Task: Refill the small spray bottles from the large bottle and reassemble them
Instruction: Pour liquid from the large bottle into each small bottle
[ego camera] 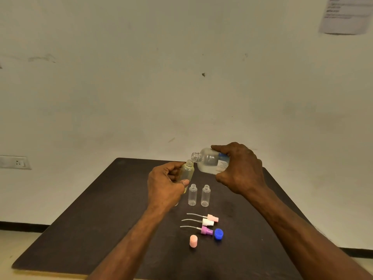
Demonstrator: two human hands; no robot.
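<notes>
A dark brown table (84, 229) fills the lower middle of the frame, set against a scuffed off-white wall (161, 67). A wall socket (15, 162) sits at the left edge. A printed paper sheet (346, 15), its text blurred, hangs in the upper right corner.

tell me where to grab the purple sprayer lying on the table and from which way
Pinch the purple sprayer by its collar and head, the thick right end, coming straight down from above. It lies flat with its thin dip tube trailing left, too bendy to hold. The blue cap sits close on its right and the white sprayer just behind, so put fingers front and back, not at the ends.
</notes>
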